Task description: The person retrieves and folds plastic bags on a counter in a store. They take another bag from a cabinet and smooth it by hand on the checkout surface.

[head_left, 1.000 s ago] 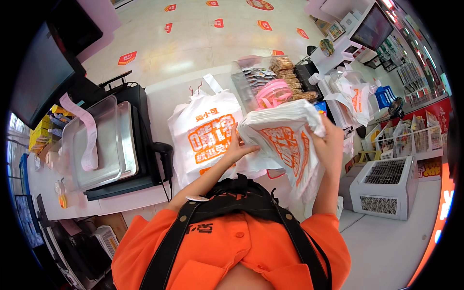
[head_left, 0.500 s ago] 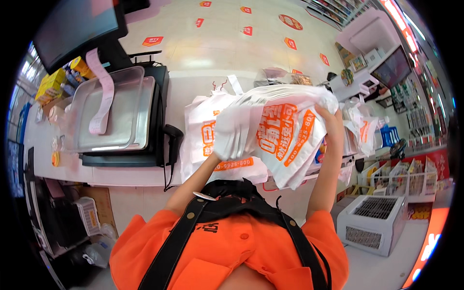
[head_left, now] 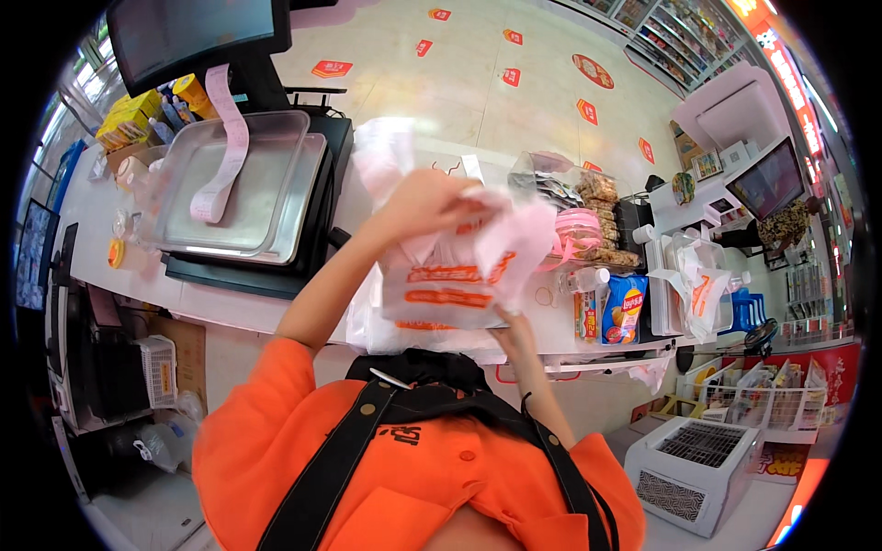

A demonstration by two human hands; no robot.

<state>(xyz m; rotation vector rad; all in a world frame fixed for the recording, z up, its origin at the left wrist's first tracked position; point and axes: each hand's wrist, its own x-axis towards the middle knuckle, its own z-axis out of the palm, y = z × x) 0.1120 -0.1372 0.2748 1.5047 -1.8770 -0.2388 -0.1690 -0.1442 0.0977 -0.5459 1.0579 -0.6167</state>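
A stack of white plastic shopping bags (head_left: 448,286) with orange print is held up in front of me, blurred by motion. My left hand (head_left: 430,197) grips its upper part, fingers closed and partly smeared. Low on the right, my right hand (head_left: 516,336) pinches the bags' lower edge; its fingertips are partly hidden. More white bags (head_left: 369,317) lie on the counter beneath, and another pale, blurred part (head_left: 384,151) of the plastic sticks up left of my left hand.
Left stands a metal tray scale (head_left: 234,216) with a receipt strip (head_left: 222,156) and a monitor (head_left: 197,41). To the right are a blue snack bag (head_left: 625,308), a pink ribbon roll (head_left: 577,230), packaged snacks (head_left: 599,207) and a clear bottle (head_left: 588,278). A white heater-like box (head_left: 694,477) sits lower right.
The fanned stack has moved left and down and been turned. My left hand has risen to its top; my right hand has dropped to its lower edge. Items on the right are uncovered.
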